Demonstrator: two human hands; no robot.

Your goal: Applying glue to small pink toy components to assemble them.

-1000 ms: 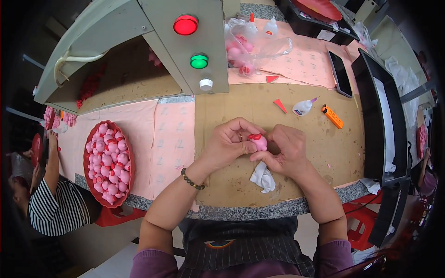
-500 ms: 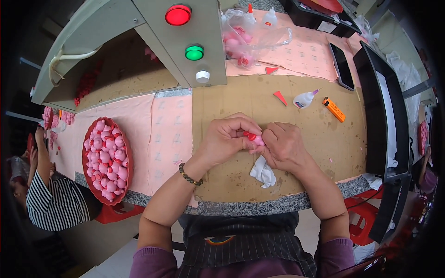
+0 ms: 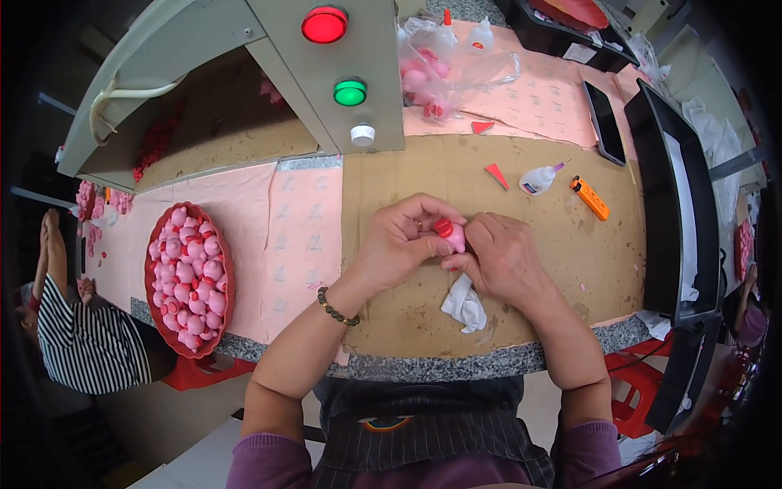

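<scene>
A small pink toy figure [image 3: 456, 237] with a red part on top is between my hands over the brown cardboard mat. My left hand [image 3: 397, 244], with a beaded bracelet at the wrist, pinches its red end between thumb and fingers. Against the figure's other side press the curled fingers and thumb of my right hand [image 3: 507, 254]. A crumpled white tissue [image 3: 464, 306] lies just below my hands. Beyond the right hand are a small glue bottle [image 3: 537, 180] with a purple tip, a red scrap [image 3: 496, 176] and an orange utility knife [image 3: 590, 198].
A red scalloped basket [image 3: 229, 285] full of similar pink figures stands at left. A grey machine [image 3: 379, 73] with red and green lights rises behind it. A phone [image 3: 604, 122] and black tray [image 3: 660, 204] are at right. Another person in stripes [image 3: 90, 342] sits far left.
The figure has been turned so that more of its red top and pink body shows between my fingers. The view has shifted slightly. The person at left has raised an arm.
</scene>
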